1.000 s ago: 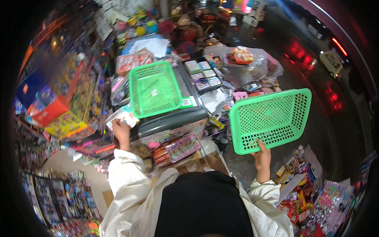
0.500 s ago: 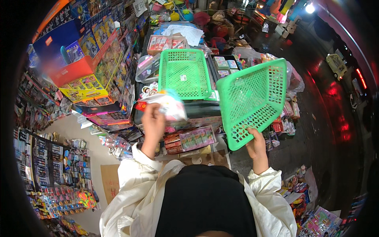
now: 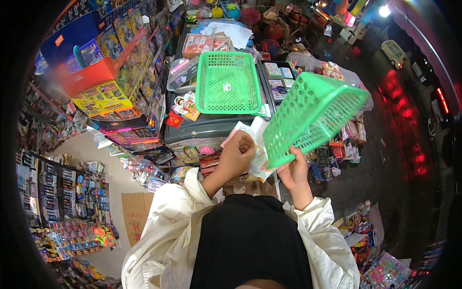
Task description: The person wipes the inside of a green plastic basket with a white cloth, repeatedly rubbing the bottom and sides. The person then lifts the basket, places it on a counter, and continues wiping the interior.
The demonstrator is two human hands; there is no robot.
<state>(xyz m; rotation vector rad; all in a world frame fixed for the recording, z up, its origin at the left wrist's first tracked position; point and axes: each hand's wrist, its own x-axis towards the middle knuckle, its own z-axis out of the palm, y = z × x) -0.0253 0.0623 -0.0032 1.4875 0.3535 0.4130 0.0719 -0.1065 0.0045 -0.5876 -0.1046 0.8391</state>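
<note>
The person stood at a crowded stall, and the right hand [image 3: 294,174] was clamped on the lower rim of a green perforated plastic basket [image 3: 313,118], which was tilted steeply, its open side turned toward the left hand. The left hand [image 3: 237,155] was closed around a bunch of thin white-and-pink packets [image 3: 256,144], pressed against the basket's near edge, so the two hands were almost together. A second green basket [image 3: 227,83] lay flat on the dark grey counter [image 3: 207,126], toward its far edge, with a few loose cards [image 3: 185,107] just beside its left rim.

From where I stood, the risk looked to be the tilt: held by one rim only, the basket could swing or slip, and anything fed in might slide straight out onto the packed goods below. The packets seemed flimsy and loosely bunched, so a few could have fanned out and dropped between the counter's near edge and the person's white jacket [image 3: 166,236].
</note>
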